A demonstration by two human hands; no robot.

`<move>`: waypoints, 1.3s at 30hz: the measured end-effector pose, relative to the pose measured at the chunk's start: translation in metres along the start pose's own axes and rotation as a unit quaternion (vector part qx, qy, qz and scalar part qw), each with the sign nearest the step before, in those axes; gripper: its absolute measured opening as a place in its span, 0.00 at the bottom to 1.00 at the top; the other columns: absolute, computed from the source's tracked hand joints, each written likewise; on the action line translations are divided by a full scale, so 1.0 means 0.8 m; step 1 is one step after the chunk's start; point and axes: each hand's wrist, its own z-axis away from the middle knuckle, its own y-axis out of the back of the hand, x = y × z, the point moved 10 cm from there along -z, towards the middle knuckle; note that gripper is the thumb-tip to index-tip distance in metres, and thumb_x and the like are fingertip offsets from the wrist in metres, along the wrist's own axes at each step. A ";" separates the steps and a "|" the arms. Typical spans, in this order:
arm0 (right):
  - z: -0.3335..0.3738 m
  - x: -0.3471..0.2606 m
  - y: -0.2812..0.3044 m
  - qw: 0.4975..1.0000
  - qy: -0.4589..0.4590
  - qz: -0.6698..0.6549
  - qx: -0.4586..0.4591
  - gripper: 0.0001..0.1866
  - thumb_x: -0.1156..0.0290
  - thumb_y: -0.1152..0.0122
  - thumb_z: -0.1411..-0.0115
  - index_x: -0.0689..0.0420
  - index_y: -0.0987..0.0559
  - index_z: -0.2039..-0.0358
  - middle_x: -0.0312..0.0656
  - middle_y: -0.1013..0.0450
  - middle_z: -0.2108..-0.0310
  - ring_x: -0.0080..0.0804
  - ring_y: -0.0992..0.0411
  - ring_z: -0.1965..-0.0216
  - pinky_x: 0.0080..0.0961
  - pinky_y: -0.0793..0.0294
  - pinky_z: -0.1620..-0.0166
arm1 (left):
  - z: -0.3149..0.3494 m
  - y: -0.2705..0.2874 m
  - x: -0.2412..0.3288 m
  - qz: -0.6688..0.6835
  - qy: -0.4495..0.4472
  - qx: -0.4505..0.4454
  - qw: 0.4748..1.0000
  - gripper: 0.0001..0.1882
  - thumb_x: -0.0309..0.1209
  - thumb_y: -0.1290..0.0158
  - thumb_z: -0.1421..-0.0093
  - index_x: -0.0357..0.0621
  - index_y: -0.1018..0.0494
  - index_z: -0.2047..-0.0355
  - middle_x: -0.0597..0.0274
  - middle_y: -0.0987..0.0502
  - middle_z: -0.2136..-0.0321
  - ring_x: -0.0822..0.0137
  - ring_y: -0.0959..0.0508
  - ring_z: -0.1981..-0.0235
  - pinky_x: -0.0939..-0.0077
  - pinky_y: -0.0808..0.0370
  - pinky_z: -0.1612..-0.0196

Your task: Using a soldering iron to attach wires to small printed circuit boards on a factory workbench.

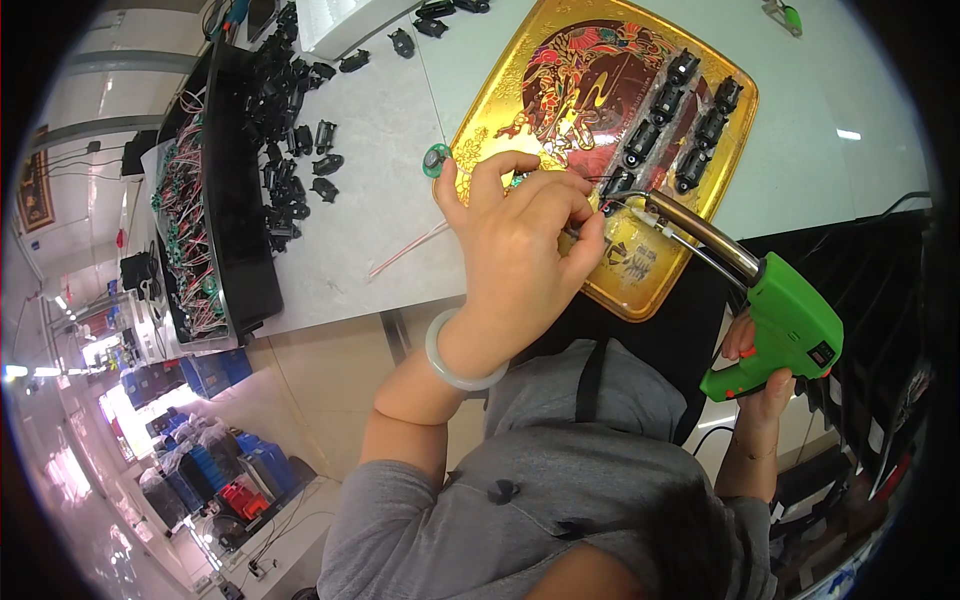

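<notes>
My left hand (pixel 515 235), with a pale bangle at its wrist, is over the near left part of a gold tray (pixel 500 105). Its thumb and index finger pinch a thin wire, mostly hidden by the fingertips, beside the nearest black plastic housing (pixel 618 182). A small green round circuit board (pixel 437 160) lies by the outer fingers. Red and white wires (pixel 405 250) trail out from under the palm. In my right hand (pixel 768 395) is a green soldering gun (pixel 795 315), gripped by its handle. Its metal tube reaches left, and the tip is close to my left fingertips.
More black housings (pixel 710 128) stand in two rows on the tray. Loose black housings (pixel 285 190) are piled at the table's left. Beside them a black bin (pixel 235 200) holds many wired green boards (pixel 185 240). A green-handled tool (pixel 790 18) lies at the far right.
</notes>
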 end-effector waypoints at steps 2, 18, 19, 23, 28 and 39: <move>0.002 0.002 0.001 1.000 -0.001 0.000 0.005 0.35 0.36 0.49 0.54 0.62 0.33 0.68 0.38 0.37 0.79 0.25 0.37 0.79 0.18 0.40 0.76 | 0.000 0.000 0.001 0.000 -0.001 0.000 1.000 0.06 0.28 0.43 0.61 0.48 0.31 0.83 0.72 0.26 0.75 0.63 0.33 0.62 0.48 0.52 0.50; 0.014 0.009 0.003 0.999 -0.006 0.024 0.021 0.40 0.35 0.48 0.55 0.63 0.34 0.59 0.37 0.36 0.78 0.23 0.37 0.78 0.18 0.39 0.76 | -0.001 -0.001 0.001 -0.007 0.000 -0.003 1.000 0.06 0.28 0.44 0.61 0.47 0.32 0.84 0.72 0.26 0.76 0.63 0.34 0.62 0.48 0.52 0.50; 0.014 0.011 0.004 0.999 -0.014 0.039 0.026 0.40 0.35 0.48 0.56 0.63 0.33 0.60 0.37 0.36 0.78 0.23 0.37 0.78 0.18 0.39 0.76 | -0.001 -0.001 0.001 -0.007 0.000 -0.003 1.000 0.06 0.28 0.44 0.61 0.47 0.32 0.84 0.72 0.26 0.76 0.63 0.34 0.62 0.48 0.52 0.50; 0.014 0.007 0.001 0.999 -0.008 0.040 0.018 0.39 0.35 0.48 0.56 0.62 0.32 0.63 0.38 0.35 0.77 0.24 0.36 0.77 0.19 0.38 0.75 | -0.001 -0.001 0.001 -0.009 -0.002 0.002 1.000 0.06 0.28 0.44 0.61 0.47 0.32 0.84 0.72 0.26 0.76 0.63 0.34 0.62 0.49 0.52 0.50; 0.006 -0.006 -0.008 0.999 0.020 0.032 0.025 0.37 0.32 0.61 0.52 0.62 0.33 0.72 0.41 0.36 0.78 0.27 0.38 0.75 0.19 0.40 0.73 | 0.000 -0.001 0.001 -0.009 -0.001 0.000 1.000 0.06 0.28 0.44 0.61 0.47 0.31 0.84 0.72 0.26 0.75 0.64 0.34 0.61 0.49 0.52 0.50; 0.003 -0.014 -0.008 0.999 0.037 -0.001 0.030 0.39 0.32 0.68 0.50 0.62 0.33 0.72 0.41 0.36 0.79 0.27 0.38 0.76 0.20 0.41 0.73 | 0.000 0.000 0.001 -0.005 -0.001 0.003 1.000 0.06 0.28 0.44 0.61 0.47 0.31 0.84 0.72 0.26 0.75 0.63 0.33 0.62 0.49 0.52 0.50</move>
